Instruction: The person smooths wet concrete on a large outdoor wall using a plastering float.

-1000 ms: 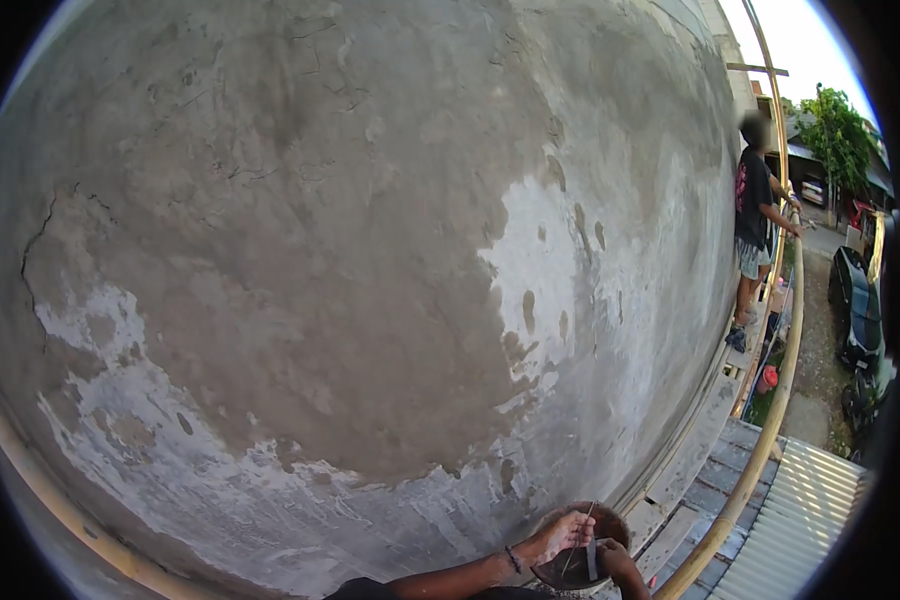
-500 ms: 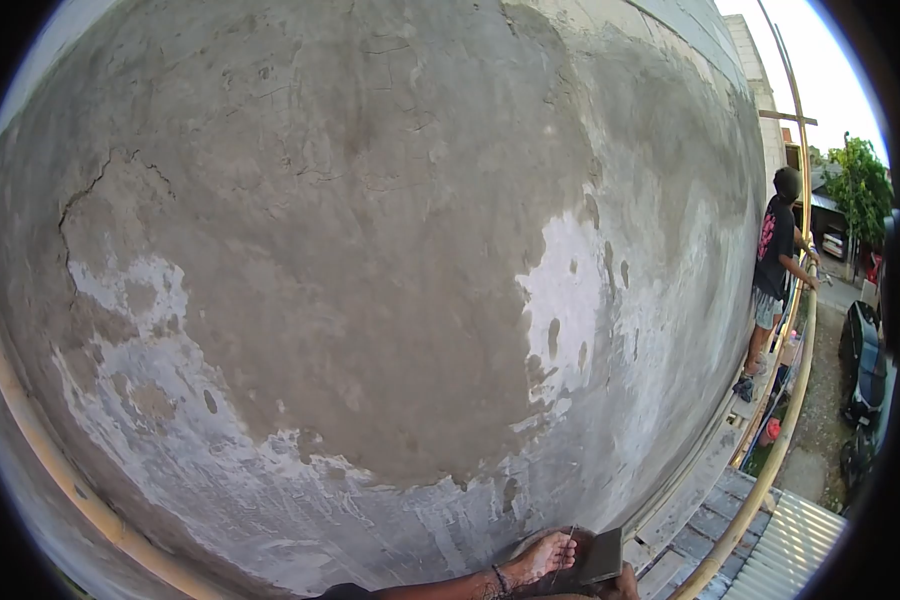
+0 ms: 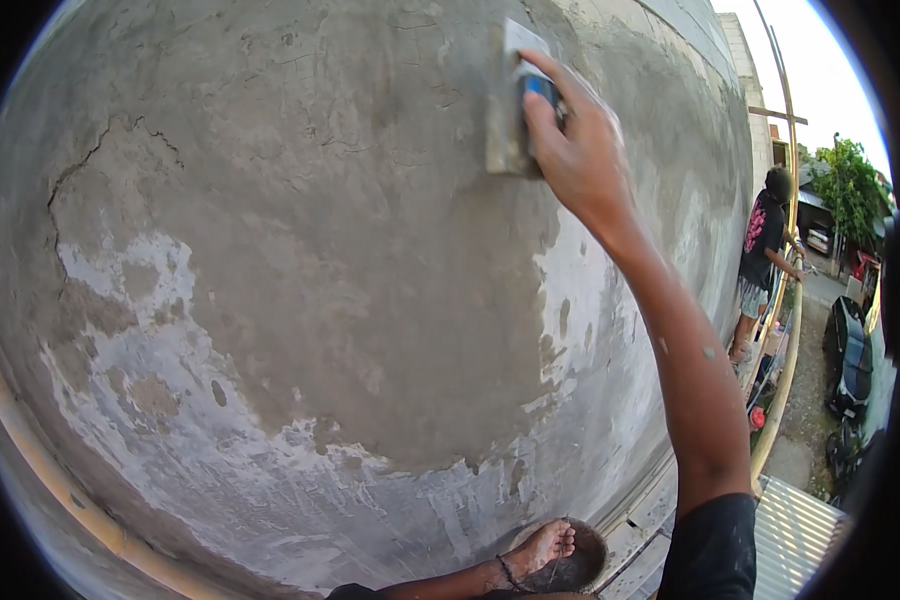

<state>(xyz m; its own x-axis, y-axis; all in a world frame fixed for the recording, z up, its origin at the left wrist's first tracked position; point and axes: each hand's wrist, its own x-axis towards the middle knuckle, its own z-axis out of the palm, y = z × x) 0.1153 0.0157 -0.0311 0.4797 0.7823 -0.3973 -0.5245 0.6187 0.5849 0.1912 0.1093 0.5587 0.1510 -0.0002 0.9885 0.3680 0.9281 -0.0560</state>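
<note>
My right hand (image 3: 582, 140) is raised against the upper part of the wall, its fingers wrapped round the blue handle of a plastering trowel (image 3: 505, 125). The trowel's flat blade stands close to upright at the wall, slightly blurred; whether all of it touches cannot be told. Grey plaster (image 3: 370, 260) covers much of the wall (image 3: 370, 520), damp and dark in the middle, with pale patches around its lower edge. A crack (image 3: 70, 180) runs through the plaster at the left. My left hand is out of view.
My bare foot (image 3: 545, 548) rests by a round bucket (image 3: 588, 555) at the bottom. Bamboo poles (image 3: 785, 390) line the right side and lower left. Another person (image 3: 760, 240) stands on the scaffold planks at the right. Below are a corrugated roof (image 3: 795, 535) and a parked car (image 3: 850, 355).
The trowel has gone from low beside the bucket up to the upper wall, with my right hand holding it. The view has shifted slightly.
</note>
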